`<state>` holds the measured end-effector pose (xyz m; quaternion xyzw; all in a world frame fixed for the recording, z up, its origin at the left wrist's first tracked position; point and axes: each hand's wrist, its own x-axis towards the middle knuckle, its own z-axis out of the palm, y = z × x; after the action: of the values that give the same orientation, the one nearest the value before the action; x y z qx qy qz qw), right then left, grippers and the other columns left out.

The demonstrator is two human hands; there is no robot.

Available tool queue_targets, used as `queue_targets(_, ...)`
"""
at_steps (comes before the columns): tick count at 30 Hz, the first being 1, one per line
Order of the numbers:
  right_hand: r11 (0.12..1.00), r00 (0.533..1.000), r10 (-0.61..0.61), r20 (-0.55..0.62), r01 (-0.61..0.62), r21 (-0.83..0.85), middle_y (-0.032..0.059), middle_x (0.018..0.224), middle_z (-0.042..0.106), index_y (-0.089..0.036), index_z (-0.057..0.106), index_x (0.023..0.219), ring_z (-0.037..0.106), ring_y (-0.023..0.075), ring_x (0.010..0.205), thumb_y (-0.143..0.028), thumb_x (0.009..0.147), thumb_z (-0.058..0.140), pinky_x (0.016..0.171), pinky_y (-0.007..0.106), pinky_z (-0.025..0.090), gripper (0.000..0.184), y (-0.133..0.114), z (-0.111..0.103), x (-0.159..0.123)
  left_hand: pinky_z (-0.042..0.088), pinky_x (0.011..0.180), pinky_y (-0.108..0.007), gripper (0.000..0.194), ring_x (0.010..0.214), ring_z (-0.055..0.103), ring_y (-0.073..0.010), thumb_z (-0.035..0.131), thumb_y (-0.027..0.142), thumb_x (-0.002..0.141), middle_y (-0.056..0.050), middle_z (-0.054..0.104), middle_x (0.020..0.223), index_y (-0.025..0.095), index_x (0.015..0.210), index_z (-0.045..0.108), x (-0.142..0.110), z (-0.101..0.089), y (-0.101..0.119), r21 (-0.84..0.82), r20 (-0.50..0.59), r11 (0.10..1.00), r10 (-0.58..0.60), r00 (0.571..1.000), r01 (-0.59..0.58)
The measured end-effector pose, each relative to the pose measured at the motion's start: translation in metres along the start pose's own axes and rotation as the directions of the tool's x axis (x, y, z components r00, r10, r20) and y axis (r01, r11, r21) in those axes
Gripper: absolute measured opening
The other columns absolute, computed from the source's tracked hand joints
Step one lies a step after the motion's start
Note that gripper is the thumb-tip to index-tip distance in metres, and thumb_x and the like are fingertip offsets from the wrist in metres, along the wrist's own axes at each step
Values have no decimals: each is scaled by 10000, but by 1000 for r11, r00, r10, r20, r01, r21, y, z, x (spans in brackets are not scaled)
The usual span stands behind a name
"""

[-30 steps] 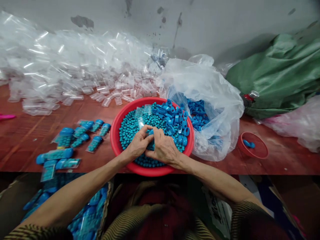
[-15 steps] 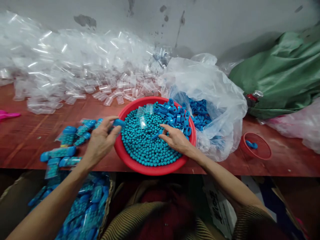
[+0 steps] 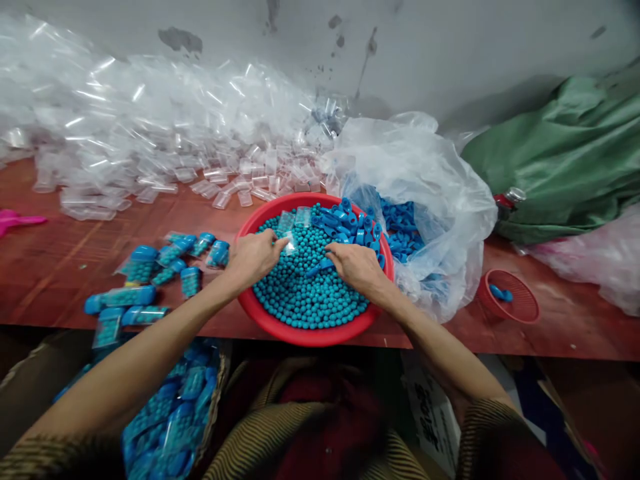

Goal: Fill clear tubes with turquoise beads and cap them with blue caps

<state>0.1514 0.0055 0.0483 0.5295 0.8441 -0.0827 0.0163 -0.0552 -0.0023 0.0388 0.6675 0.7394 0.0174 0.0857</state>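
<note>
A red basin (image 3: 320, 339) on the table holds many small blue beads (image 3: 305, 307). Several blue plastic caps (image 3: 345, 223) are heaped at its right side, and a few clear plastic tubes (image 3: 303, 216) lie on the beads. My left hand (image 3: 255, 260) reaches over the left rim, its fingertips closed on a clear tube (image 3: 290, 244). Over the right part of the beads, my right hand (image 3: 359, 268) is closed at the end of a slim blue plastic piece (image 3: 319, 268); its exact kind is unclear. Bead-filled tubes with blue caps (image 3: 143, 263) lie left of the basin.
Clear tubes (image 3: 150, 127) form a large pile along the wall. A plastic bag (image 3: 415, 153) of blue parts stands behind the basin's right side. A small red basket (image 3: 510, 297) and a green sack (image 3: 560, 160) are farther right. Below, a box (image 3: 223, 380) holds filled tubes.
My left hand has moved right from beside the filled tubes into the basin and let go of a blue-capped piece. More filled tubes show on the table. My right hand stays over the beads.
</note>
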Motion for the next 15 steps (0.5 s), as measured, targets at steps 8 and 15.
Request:
queue_targets(8,995,997,13,79,-5,-97,176,905,707,-126,652,970,675,278,874,-547,908,359,693,328,480,517,-23,27,18,456,785,-388,545,1013,606,-345,427,526,828,-203,653,1068,126,1182,537,34,19,19,-39,100,999,-22,995,26)
queue_targets(15,986,974,-154,166,161,-31,122,996,688,-141,539,1103,659,239,919,-299,881,522,700,300,480,272,-10,31,2,423,733,-295,418,910,617,-263,572,473,752,-93,683,933,197,1067,586,44,33,13,-155,159,979,155,975,-130)
